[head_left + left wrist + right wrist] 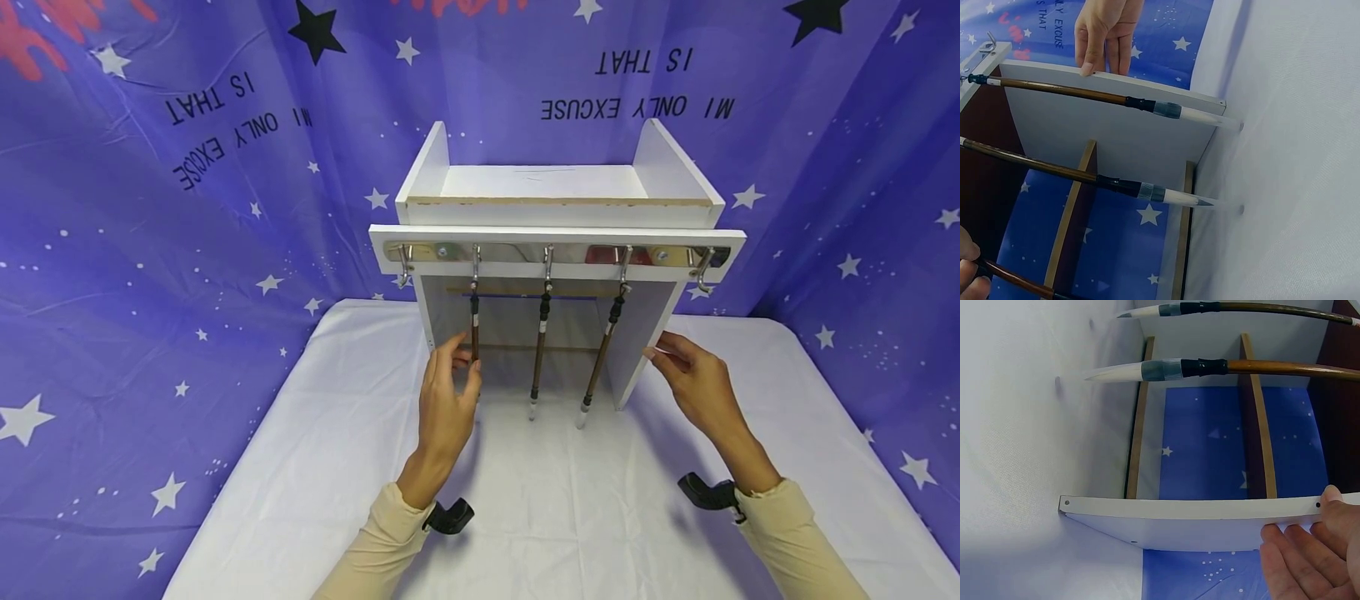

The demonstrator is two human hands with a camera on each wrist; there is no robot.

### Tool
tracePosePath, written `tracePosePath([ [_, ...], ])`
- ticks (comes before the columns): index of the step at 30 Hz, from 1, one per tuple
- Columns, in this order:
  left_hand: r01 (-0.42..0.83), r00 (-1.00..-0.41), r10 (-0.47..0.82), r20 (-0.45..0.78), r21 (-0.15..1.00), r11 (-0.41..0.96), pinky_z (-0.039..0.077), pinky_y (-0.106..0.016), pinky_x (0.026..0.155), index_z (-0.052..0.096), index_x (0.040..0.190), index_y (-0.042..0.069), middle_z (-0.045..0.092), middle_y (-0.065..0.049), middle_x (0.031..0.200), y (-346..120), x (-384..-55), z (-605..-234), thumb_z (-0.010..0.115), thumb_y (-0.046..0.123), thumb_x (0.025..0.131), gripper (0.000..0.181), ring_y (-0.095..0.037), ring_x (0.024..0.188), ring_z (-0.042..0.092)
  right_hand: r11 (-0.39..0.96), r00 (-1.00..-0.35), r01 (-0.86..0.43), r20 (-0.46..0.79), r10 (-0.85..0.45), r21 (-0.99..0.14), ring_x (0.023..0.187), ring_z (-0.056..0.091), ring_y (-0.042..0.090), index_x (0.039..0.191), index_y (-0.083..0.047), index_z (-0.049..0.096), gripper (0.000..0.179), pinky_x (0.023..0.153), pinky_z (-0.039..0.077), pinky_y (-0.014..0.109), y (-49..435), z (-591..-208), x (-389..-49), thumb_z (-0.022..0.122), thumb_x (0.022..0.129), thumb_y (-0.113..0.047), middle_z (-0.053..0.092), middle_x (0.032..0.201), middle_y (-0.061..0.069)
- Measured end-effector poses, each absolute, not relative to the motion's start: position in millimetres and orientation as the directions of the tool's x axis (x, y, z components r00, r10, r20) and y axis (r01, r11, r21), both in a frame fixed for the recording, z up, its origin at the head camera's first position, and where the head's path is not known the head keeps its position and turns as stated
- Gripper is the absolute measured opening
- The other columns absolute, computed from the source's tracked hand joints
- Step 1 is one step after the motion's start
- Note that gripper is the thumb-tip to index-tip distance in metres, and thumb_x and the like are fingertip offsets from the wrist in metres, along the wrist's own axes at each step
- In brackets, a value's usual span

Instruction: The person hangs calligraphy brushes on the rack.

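Three calligraphy brushes hang from hooks on a white wooden shelf (558, 215). My left hand (447, 408) is at the left brush (475, 333), thumb and fingertips pinching its brown handle. In the left wrist view, those fingertips (969, 275) show at the lower left edge. The middle brush (539, 350) and the right brush (599, 360) hang tip down, with pale bristles just over the tablecloth. My right hand (697, 383) grips the front edge of the shelf's right side panel (1197, 508), thumb on the edge and fingers along the outer face.
The shelf stands on a white cloth-covered table (525, 517). Its metal hook rail (510, 252) runs across the front, with bare outer hooks at both ends. A purple curtain (187, 250) with stars and lettering surrounds the table. Each wrist carries a black camera mount (452, 517).
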State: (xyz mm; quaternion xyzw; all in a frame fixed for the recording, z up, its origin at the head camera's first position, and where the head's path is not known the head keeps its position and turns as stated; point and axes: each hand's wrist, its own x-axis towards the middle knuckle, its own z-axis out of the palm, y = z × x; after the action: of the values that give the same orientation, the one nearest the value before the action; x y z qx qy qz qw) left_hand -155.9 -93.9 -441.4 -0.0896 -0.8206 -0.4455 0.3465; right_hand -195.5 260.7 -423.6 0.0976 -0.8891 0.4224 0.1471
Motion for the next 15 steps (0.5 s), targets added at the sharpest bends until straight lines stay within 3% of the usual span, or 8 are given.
tracePosePath([
  [15, 0.456, -0.748, -0.15, 0.646, 0.665, 0.591, 0.057, -0.04, 0.087, 0.056, 0.143, 0.005, 0.066, -0.011, 0.113, -91.6, -154.8, -440.3, 0.072, 0.005, 0.098, 0.048, -0.026, 0.104, 0.066, 0.626, -0.947, -0.272, 0.319, -0.039, -0.731, 0.117, 0.071, 0.044, 0.143, -0.004, 0.064, 0.047, 0.08, 0.042, -0.004, 260.8, -422.6, -194.3, 0.063, 0.108, -0.035, 0.07, 0.132, 0.024],
])
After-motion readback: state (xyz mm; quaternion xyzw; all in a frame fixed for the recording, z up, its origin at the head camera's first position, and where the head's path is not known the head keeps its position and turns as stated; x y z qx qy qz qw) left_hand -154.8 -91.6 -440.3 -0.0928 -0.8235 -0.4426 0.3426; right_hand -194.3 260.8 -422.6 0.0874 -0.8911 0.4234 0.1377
